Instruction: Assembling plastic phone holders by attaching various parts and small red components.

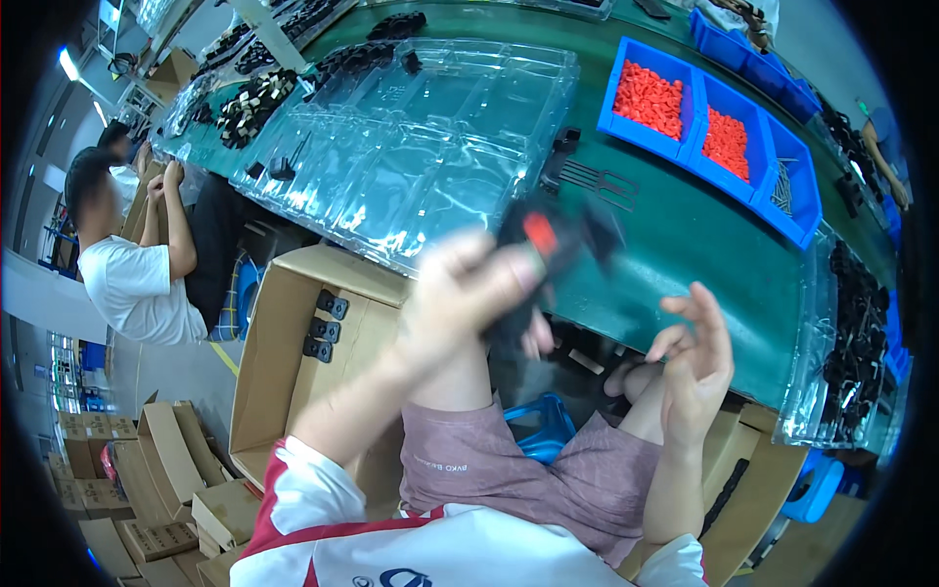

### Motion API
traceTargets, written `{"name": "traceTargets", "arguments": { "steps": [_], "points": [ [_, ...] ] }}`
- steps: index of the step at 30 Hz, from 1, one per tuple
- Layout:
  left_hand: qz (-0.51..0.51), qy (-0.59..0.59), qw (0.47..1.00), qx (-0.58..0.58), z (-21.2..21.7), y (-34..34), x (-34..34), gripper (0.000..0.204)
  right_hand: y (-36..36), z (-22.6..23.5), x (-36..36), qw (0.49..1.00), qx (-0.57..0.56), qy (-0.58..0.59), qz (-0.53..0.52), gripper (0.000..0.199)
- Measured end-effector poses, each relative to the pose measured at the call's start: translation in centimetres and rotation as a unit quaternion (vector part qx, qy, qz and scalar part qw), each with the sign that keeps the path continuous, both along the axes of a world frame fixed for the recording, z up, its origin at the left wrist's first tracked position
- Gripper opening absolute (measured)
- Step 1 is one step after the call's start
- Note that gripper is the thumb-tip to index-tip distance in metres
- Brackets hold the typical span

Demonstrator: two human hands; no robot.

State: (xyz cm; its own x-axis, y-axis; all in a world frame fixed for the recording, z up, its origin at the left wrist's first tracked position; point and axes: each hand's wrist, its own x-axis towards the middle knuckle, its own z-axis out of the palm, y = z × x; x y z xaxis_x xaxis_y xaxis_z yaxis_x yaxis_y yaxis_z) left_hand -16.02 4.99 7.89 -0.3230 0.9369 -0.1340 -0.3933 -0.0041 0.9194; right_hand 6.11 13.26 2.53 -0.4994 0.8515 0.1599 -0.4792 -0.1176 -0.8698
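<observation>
My left hand (469, 293) is closed around a black plastic part with a red piece on it (540, 233), held over the front edge of the green bench. Motion blurs the part, so its exact kind is unclear. To the right, my right hand (696, 362) is raised with its fingers apart, holding nothing. Beyond my hands, a black part with thin metal prongs (587, 178) lies on the bench. A blue three-section bin (693, 117) stands further back, with small red pieces (648, 101) in two sections and thin metal pins (782, 188) in the third.
Clear plastic trays (391, 161) cover the left of the green bench (675, 245). An open cardboard box (264, 362) with several black parts stands at my left, another box (758, 479) at my right. Black parts (849, 323) crowd the right end. A person (142, 284) sits far left.
</observation>
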Motion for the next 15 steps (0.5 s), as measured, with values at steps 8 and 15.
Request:
{"name": "traceTargets", "arguments": {
  "steps": [8, 15],
  "points": [
    [0.376, -0.082, 0.914, 0.126, -1.3, 17.2, -22.6, 0.031, 3.0, -3.1, 0.9, 0.969, 0.102, -0.162, -0.159, 0.051],
    [0.356, -0.064, 0.926, 0.105, -3.9, 20.9, -29.5, 0.033, 3.0, -3.4, 0.3, 0.962, 0.111, -0.183, -0.171, 0.046]
  ]
}}
